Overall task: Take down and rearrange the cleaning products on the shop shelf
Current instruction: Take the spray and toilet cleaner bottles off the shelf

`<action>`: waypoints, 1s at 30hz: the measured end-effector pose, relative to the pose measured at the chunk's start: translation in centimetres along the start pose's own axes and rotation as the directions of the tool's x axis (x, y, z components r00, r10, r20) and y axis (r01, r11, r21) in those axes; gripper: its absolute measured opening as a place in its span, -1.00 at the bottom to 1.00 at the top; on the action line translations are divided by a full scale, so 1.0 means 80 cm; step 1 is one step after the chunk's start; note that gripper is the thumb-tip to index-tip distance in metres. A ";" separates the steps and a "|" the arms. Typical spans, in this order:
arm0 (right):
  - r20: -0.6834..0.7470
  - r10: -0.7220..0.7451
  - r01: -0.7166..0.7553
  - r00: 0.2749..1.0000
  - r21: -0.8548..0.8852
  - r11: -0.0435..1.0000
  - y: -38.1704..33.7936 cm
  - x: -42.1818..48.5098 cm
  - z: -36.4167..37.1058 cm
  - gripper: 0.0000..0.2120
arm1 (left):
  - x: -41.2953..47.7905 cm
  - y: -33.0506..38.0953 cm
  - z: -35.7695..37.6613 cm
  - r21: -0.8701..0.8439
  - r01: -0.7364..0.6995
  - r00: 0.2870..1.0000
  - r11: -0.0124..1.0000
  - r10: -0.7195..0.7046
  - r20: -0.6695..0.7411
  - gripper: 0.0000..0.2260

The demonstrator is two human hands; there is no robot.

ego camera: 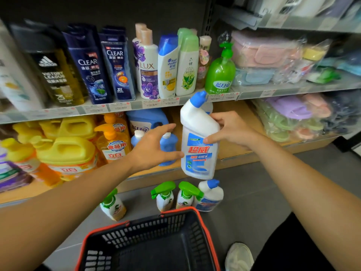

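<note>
My right hand [230, 130] grips a white toilet-cleaner bottle [197, 153] with a blue angled cap, held upright in the air in front of the low wooden shelf [234, 153]. My left hand [154, 147] is spread just left of the bottle, thumb tip near its label, holding nothing. On the floor below stand three green-trigger spray bottles [165, 196] and a second white bottle with a blue cap [210, 196]. Small blue bottles [168, 147] stand on the low shelf behind my left hand.
A black shopping basket with a red rim [203, 222] sits on the grey floor by my shoe [239, 257]. Yellow detergent jugs [66, 149] fill the low shelf's left. Shampoo bottles [148, 63] and a green soap pump [220, 73] line the shelf above. Bagged goods lie to the right.
</note>
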State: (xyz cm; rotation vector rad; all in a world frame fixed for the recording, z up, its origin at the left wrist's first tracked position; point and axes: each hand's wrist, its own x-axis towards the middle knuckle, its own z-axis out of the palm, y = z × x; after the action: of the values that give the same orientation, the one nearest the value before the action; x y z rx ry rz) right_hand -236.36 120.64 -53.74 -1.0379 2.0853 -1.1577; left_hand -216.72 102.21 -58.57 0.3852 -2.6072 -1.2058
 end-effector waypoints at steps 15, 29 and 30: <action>0.142 -0.155 0.090 0.978 0.383 0.919 -0.068 -0.086 0.080 -0.53 | -0.131 0.048 -0.063 0.266 0.002 0.989 0.964 0.038 -0.144 -0.23; -0.051 -0.062 0.080 0.997 0.667 0.741 -0.054 -0.107 0.127 -0.79 | -0.187 0.036 -0.041 0.707 -0.101 0.934 0.699 0.311 -0.175 -0.33; -0.082 -0.045 0.088 0.996 0.667 0.740 -0.054 -0.107 0.129 -0.77 | -0.189 0.036 -0.039 0.705 -0.098 0.937 0.702 0.304 -0.173 -0.32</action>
State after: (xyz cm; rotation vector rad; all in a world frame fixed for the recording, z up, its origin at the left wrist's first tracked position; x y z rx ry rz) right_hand -222.32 121.48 -54.33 -0.7191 1.4527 -1.8104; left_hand -201.98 106.85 -56.03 0.3419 -2.6505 -0.0402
